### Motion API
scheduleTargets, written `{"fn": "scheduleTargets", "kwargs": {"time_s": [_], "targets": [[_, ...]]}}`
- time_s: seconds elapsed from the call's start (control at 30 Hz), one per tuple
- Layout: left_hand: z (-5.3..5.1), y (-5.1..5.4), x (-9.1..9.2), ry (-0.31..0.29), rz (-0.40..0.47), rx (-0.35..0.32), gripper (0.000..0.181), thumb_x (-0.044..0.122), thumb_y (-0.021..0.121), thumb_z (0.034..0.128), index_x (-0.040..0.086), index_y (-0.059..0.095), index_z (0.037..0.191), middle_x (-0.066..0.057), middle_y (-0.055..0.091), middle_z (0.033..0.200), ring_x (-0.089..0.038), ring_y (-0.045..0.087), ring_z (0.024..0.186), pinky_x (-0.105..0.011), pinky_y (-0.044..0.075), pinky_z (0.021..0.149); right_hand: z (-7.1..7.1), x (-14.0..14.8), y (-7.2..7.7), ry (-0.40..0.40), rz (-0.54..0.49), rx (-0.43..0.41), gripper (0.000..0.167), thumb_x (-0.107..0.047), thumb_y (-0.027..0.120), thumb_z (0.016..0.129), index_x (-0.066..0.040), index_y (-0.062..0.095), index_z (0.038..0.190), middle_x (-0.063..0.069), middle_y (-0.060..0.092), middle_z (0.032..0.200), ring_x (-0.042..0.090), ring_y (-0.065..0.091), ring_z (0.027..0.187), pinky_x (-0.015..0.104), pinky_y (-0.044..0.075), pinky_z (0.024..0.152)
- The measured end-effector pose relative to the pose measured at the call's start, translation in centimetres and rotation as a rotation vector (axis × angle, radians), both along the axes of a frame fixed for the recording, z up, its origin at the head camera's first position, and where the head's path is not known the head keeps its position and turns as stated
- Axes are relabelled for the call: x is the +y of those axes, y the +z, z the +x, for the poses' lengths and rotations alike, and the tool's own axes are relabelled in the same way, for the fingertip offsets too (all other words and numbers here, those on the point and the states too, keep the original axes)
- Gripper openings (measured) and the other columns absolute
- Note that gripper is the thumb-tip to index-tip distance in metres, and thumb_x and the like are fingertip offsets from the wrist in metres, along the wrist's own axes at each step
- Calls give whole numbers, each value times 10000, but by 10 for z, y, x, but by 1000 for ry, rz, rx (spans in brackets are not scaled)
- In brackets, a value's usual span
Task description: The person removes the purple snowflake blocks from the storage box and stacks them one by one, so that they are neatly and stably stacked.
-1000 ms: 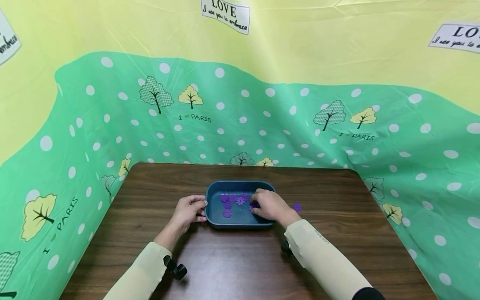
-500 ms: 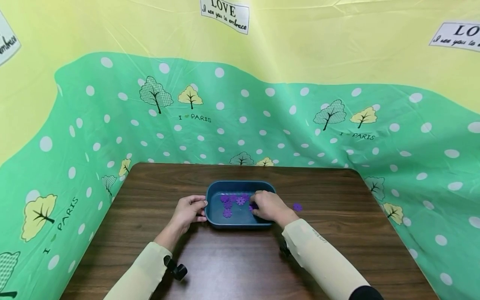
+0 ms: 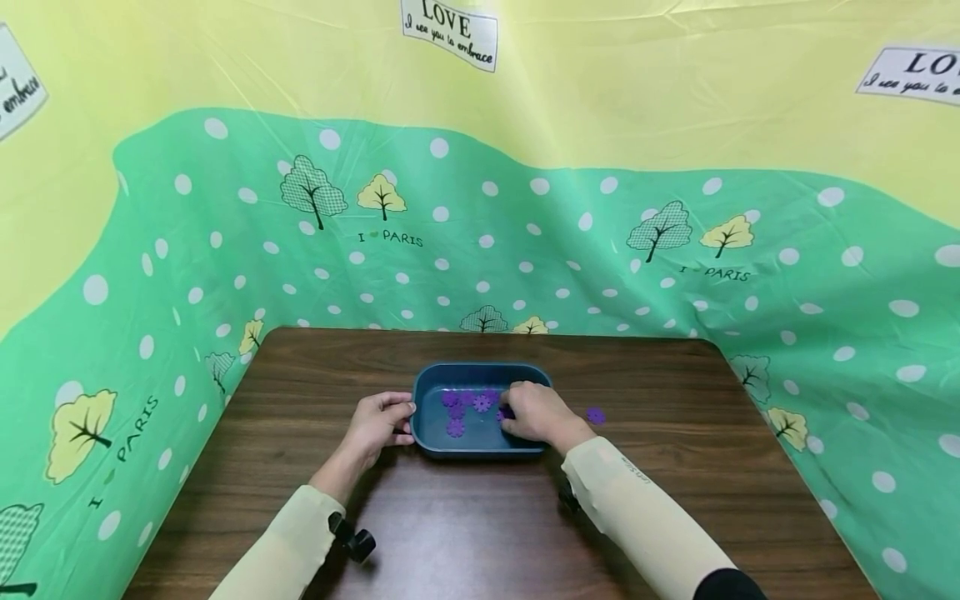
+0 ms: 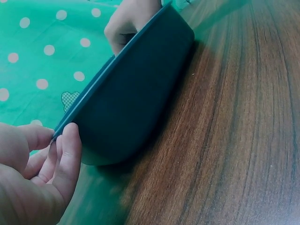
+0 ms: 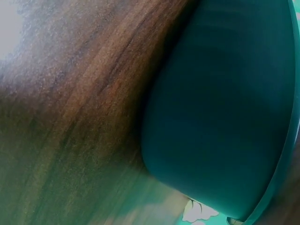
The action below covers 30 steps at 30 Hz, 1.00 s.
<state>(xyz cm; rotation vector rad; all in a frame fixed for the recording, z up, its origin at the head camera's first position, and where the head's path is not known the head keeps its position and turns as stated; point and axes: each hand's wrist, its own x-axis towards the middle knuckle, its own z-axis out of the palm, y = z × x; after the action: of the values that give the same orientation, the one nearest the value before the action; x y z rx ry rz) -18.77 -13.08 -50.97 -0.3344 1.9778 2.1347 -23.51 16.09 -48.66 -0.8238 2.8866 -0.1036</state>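
Observation:
A dark blue rectangular tray (image 3: 480, 452) sits on the table with several small purple notched plastic discs, such as one disc (image 3: 482, 403), spread over its floor. At the tray's left end, my left hand (image 3: 377, 423) pinches the rim between thumb and fingers; the left wrist view shows this grip (image 4: 44, 164) close up. My right hand (image 3: 536, 412) reaches over the right end, its curled fingers and thumb around a purple disc (image 3: 503, 413) that is partly covered. In the right wrist view the tray's outer wall (image 5: 220, 112) hides the fingers.
One more purple disc (image 3: 596, 416) lies on the brown wood-grain table (image 3: 480, 533), right of the tray and near my right wrist. A green and yellow printed cloth (image 3: 480, 225) hangs behind the table and along its sides.
My right forearm has shifted very slightly to the left. The left hand, the tray and the discs look the same, apart from a tiny shift of the whole view.

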Motion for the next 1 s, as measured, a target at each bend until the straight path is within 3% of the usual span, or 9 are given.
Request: {"fn": "scheduleTargets", "kwargs": {"time_s": [0.17, 0.43, 0.77, 1.0], "targets": [[0, -1, 0, 4, -2, -10, 349, 45, 661, 966, -59, 631, 1298, -160, 661, 912, -148, 614, 634, -308, 631, 587, 0, -2, 0, -4, 7, -8, 256, -326, 791, 895, -118, 761, 1041, -20, 619, 881, 154, 514, 775, 342, 526, 729], [0, 0, 0, 7, -7, -6, 348, 43, 660, 965, -60, 634, 1296, -186, 665, 930, -145, 612, 633, -299, 628, 580, -3, -3, -3, 10, 31, 14, 201, -346, 783, 845, -166, 694, 856, -45, 551, 759, 148, 483, 677, 315, 438, 602], [-2, -1, 1, 1, -12, -4, 344, 45, 664, 961, -51, 642, 1291, -213, 666, 944, -151, 610, 628, -310, 630, 582, -5, -2, -4, 32, 40, 63, 202, -341, 762, 831, -193, 643, 762, -42, 529, 736, 134, 448, 659, 304, 408, 572], [-2, -2, 1, 1, -9, -2, 356, 29, 652, 961, -75, 624, 1301, -177, 656, 913, -143, 607, 624, -296, 625, 576, -6, -3, -3, 19, 25, 29, 197, -340, 784, 871, -159, 708, 857, -34, 550, 772, 150, 477, 706, 320, 449, 635]]}}
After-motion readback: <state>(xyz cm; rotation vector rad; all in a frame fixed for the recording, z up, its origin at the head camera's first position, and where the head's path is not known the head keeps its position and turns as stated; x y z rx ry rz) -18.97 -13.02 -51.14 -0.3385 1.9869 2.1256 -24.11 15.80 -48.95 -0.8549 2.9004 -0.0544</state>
